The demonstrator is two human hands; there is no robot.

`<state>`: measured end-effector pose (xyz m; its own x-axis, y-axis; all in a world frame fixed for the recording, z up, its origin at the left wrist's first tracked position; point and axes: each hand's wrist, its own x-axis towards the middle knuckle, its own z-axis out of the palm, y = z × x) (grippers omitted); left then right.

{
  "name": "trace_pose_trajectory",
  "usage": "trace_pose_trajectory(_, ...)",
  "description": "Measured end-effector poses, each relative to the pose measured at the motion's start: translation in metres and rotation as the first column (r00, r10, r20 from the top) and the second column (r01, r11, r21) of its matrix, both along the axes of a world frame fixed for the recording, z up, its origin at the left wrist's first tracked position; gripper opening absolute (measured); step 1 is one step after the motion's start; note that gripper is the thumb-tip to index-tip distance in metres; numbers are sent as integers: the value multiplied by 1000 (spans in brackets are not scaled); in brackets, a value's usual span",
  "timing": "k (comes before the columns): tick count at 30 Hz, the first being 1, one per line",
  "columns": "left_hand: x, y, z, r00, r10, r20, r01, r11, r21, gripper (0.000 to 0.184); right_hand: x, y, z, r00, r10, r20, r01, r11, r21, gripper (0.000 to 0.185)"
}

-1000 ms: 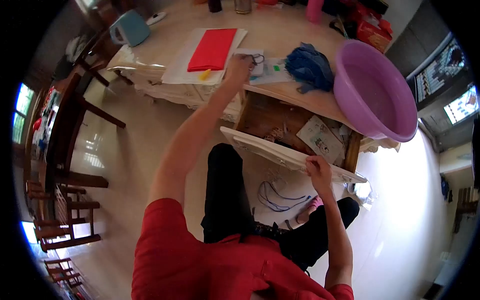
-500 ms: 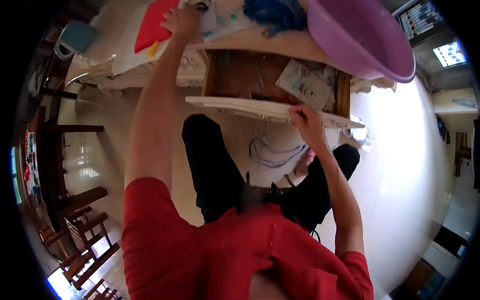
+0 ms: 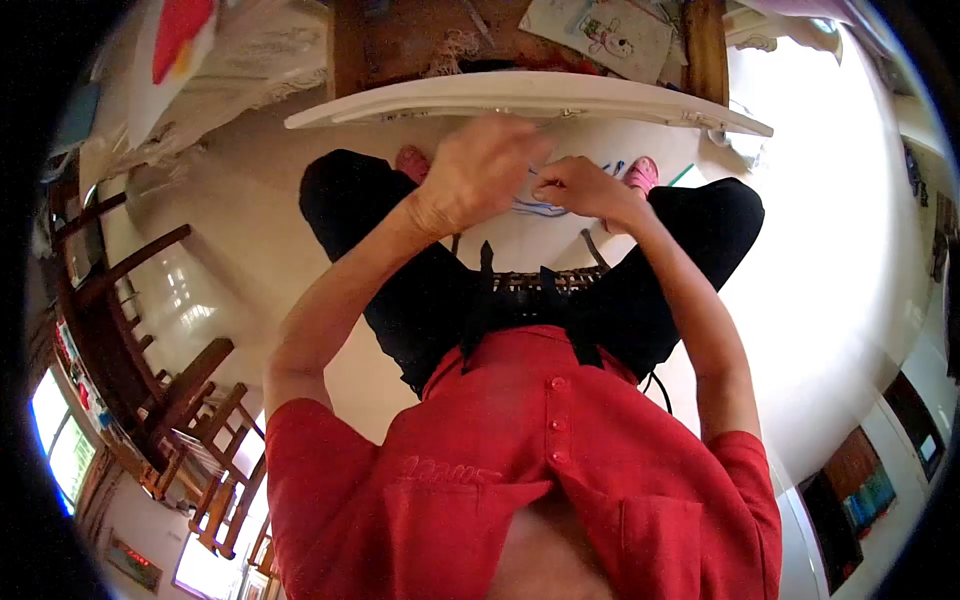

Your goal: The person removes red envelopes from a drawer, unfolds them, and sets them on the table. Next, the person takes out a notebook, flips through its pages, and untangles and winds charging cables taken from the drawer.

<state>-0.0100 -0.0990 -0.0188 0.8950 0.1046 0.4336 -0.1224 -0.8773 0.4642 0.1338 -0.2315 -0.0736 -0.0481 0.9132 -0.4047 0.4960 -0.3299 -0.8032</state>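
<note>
My left hand [image 3: 480, 170] is over my lap, just below the front of an open drawer [image 3: 530, 92]; its fingers are smeared by motion. Close beside it on the right, my right hand [image 3: 588, 188] is closed in a pinch, thumb against forefinger. Whatever it may hold is too small to make out. Below the hands, a loop of blue cord [image 3: 540, 209] shows near the floor, partly hidden by them. Inside the drawer lie a sheet with a cartoon drawing [image 3: 605, 38] and some tangled pale threads [image 3: 455, 52].
A red flat item [image 3: 182, 35] rests on the tabletop at upper left. The purple basin [image 3: 800, 6] shows only its edge at upper right. Wooden chairs [image 3: 215, 465] stand on the left. My knees and pink shoes [image 3: 641, 173] are under the drawer front.
My left hand has left the red item on the tabletop and come down over my lap. My right hand has moved off the drawer front toward it. The view has tilted down.
</note>
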Motion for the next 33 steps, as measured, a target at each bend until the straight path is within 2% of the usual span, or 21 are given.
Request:
trace_pose_trajectory(2, -1, -9, -34, 995, -89, -42, 87, 995, -58, 37, -15, 3, -53, 961, 79, 263, 8, 950, -313, 28)
trace_pose_trajectory(3, -4, -9, -54, 951, -114, -287, 84, 990, -115, 36, -21, -1, -87, 945, 147, 291, -28, 925, -378, 36)
trace_pose_trajectory(4, -5, -6, -72, 849, -146, -508, 71, 984, -163, 34, -28, -7, -123, 939, 177, 296, -54, 923, -382, 44)
trace_pose_trajectory(5, -4, 2, -90, 846, -150, -512, 74, 983, -167, 34, -36, -16, -164, 938, 187, 291, -82, 937, -340, 52)
trace_pose_trajectory(6, -6, 10, -107, 702, -135, -700, 87, 991, -104, 33, -47, -23, -200, 941, 169, 293, -83, 955, -284, 61)
trace_pose_trajectory(8, -8, 19, -114, 515, -93, -852, 108, 993, -43, 33, -70, -25, -234, 939, 49, 341, -2, 991, -137, 85)
trace_pose_trajectory(9, -7, 20, -106, 567, 3, -824, -36, 999, -21, 23, -74, -26, -254, 987, -26, 157, 73, 949, -307, 99)
trace_pose_trajectory(10, -6, 20, -101, 603, 109, -790, -183, 983, -4, 19, -77, -15, -237, 988, -17, 152, 63, 951, -303, 99)
trace_pose_trajectory(14, -11, 22, -113, 558, 96, -825, -182, 983, -9, 18, -98, -5, -216, 905, -44, 422, 150, 964, -221, 93)
trace_pose_trajectory(15, -16, 19, -131, 577, 89, -812, -238, 969, -63, 18, -91, 0, -208, 980, -112, 166, 156, 945, -286, 81)
trace_pose_trajectory(17, -16, 15, -137, 606, 81, -791, -287, 950, -122, 18, -78, 4, -189, 977, -194, -86, 152, 923, -353, 69)
trace_pose_trajectory(19, -11, 17, -126, 541, -21, -841, -184, 972, -143, 24, -70, 2, -168, 985, -127, -118, 90, 956, -281, 48)
trace_pose_trajectory(21, -7, 19, -117, 560, -68, -826, -131, 977, -169, 28, -62, 3, -142, 988, -57, -140, 29, 980, -196, 29)
trace_pose_trajectory(23, 2, 18, -92, 575, -116, -810, -69, 979, -190, 32, -50, 2, -104, 990, -32, -139, 11, 989, -147, 22)
trace_pose_trajectory(24, 10, 17, -64, 544, -222, -809, -49, 954, -295, 32, -40, 1, -77, 987, 5, -162, -23, 993, -115, 21)
trace_pose_trajectory(26, 10, 8, -62, 511, -322, -797, -24, 921, -388, 32, -23, -7, -39, 983, 36, -178, -50, 996, -73, 20)
trace_pose_trajectory(28, -1, -4, -109, 726, -588, -357, 177, 661, -729, 28, -4, -23, -10, 978, -77, -196, 73, 997, -29, 18)
trace_pose_trajectory(29, -3, -7, -102, 723, -592, -355, 190, 664, -723, 28, 5, -28, 14, 974, -139, -181, 129, 990, -64, 17)
trace_pose_trajectory(31, -8, -16, -80, 618, -530, -580, -202, 606, -769, 27, 24, -39, 56, 964, -219, -148, 206, 973, -100, 17)
trace_pose_trajectory(32, -9, -17, -65, 616, -531, -582, -192, 615, -765, 27, 34, -44, 69, 963, -236, -133, 224, 969, -100, 17)
trace_pose_trajectory(33, -9, -17, -48, 565, -560, -606, -346, 506, -790, 27, 46, -52, 79, 948, -284, -143, 281, 959, -39, 18)
